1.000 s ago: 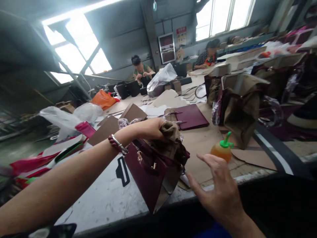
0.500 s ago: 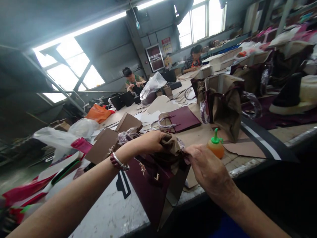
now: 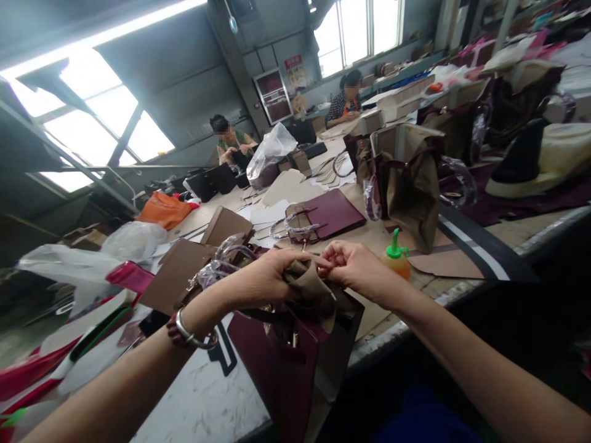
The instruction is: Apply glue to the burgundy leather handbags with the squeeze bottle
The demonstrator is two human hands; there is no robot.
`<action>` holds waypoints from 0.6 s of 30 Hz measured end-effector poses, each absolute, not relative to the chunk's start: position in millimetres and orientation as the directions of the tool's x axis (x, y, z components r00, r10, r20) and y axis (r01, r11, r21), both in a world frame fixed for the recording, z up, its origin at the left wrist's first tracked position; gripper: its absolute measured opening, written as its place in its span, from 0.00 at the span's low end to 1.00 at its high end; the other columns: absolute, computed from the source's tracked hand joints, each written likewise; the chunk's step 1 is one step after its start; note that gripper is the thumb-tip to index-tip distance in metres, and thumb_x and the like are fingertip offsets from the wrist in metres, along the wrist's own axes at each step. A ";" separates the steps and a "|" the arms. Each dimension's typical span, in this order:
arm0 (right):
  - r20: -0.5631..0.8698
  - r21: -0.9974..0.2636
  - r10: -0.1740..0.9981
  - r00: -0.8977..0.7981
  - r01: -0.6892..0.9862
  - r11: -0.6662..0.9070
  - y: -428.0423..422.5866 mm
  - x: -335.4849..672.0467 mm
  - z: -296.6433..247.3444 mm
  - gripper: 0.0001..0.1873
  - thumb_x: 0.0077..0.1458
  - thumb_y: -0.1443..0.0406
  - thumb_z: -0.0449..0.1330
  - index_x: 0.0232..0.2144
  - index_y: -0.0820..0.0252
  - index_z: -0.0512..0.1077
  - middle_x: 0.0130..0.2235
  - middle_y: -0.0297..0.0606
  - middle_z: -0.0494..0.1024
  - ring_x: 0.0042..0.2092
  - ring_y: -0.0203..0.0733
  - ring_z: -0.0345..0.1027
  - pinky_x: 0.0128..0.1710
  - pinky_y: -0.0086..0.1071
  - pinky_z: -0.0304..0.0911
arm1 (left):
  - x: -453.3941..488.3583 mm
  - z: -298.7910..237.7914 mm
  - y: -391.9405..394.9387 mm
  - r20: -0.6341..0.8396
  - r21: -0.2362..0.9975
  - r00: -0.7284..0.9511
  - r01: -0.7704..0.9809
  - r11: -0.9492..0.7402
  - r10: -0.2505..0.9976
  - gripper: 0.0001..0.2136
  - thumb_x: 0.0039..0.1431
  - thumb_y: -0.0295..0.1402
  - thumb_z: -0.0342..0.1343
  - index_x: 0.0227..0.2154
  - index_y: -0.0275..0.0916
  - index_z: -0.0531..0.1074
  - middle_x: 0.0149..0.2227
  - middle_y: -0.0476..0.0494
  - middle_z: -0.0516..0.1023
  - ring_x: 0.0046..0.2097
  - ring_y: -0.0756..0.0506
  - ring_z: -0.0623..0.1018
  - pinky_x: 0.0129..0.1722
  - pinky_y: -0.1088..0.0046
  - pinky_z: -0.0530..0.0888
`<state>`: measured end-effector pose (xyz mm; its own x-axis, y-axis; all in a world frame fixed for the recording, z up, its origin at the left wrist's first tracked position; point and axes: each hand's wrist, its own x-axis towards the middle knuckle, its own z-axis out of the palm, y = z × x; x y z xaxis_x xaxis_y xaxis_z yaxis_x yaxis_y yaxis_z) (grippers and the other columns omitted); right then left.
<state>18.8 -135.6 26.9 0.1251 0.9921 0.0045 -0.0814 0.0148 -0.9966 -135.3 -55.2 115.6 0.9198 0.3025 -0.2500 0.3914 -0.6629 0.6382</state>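
Handbag (image 3: 279, 363), smooth maroon, crumpled brn cloth (image 3: 305, 284) w/ L fingers (image 3: 298, 257)

Smooth leather-look bag (image 3: 277, 363), matt cloth (image 3: 305, 284)

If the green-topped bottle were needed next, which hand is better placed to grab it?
Probably the right hand: it lies close to the green-topped bottle, while the left hand is farther off, gripping the brown fabric of the burgundy bag.

Handbag-making workshop: long bench (image 3: 184, 400) strewn with cut panels (image 3: 447, 263), several burgundy handbags (image 3: 277, 369), some with plastic-wrapped handles (image 3: 370, 202); two co-workers (image 3: 344, 109) at handwork on far side; fluorescent tube (image 3: 106, 35) overhead, large windows (image 3: 355, 34).
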 end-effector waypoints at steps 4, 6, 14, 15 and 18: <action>-0.067 -0.981 0.997 0.026 -0.185 -0.061 -136.9 19.1 15.3 0.15 0.41 0.60 0.65 0.29 0.63 0.66 0.24 0.29 0.69 0.23 0.28 0.58 0.20 0.22 0.51 | -132.7 107.6 -49.1 -0.319 0.700 0.906 0.423 -0.575 0.278 0.15 0.49 0.30 0.58 0.42 0.36 0.72 0.37 0.48 0.76 0.37 0.50 0.74 0.40 0.77 0.70; -0.084 -0.969 0.996 -0.009 -0.231 -0.084 -140.6 20.8 10.2 0.17 0.42 0.58 0.66 0.30 0.63 0.67 0.25 0.29 0.69 0.24 0.27 0.59 0.22 0.22 0.53 | -129.7 105.2 -47.4 -0.344 0.724 0.905 0.425 -0.543 0.249 0.13 0.49 0.30 0.58 0.40 0.35 0.73 0.36 0.47 0.76 0.36 0.50 0.73 0.39 0.77 0.70; -0.104 -0.966 0.994 0.020 -0.240 -0.097 -147.4 18.6 -7.5 0.15 0.46 0.61 0.62 0.35 0.65 0.70 0.27 0.34 0.72 0.25 0.30 0.64 0.25 0.25 0.60 | -117.6 96.5 -49.3 -0.469 0.606 0.867 0.452 -0.654 0.165 0.10 0.47 0.27 0.55 0.35 0.35 0.74 0.34 0.47 0.76 0.36 0.49 0.73 0.37 0.76 0.69; -0.103 -0.972 0.991 0.087 -0.219 -0.082 -149.9 16.3 -11.4 0.15 0.48 0.61 0.59 0.38 0.64 0.69 0.28 0.35 0.73 0.27 0.31 0.65 0.26 0.26 0.62 | -115.9 94.3 -49.3 -0.462 0.579 0.869 0.447 -0.682 0.178 0.09 0.48 0.27 0.54 0.34 0.35 0.73 0.33 0.48 0.75 0.35 0.49 0.73 0.36 0.77 0.69; -0.082 -0.994 0.941 0.327 -0.102 -0.051 -169.6 11.8 -27.4 0.18 0.53 0.58 0.53 0.43 0.62 0.67 0.34 0.39 0.74 0.33 0.36 0.69 0.31 0.29 0.65 | -110.3 86.6 -46.1 -0.423 0.504 0.872 0.451 -0.737 0.245 0.07 0.48 0.29 0.53 0.33 0.36 0.71 0.31 0.50 0.75 0.33 0.50 0.72 0.34 0.77 0.68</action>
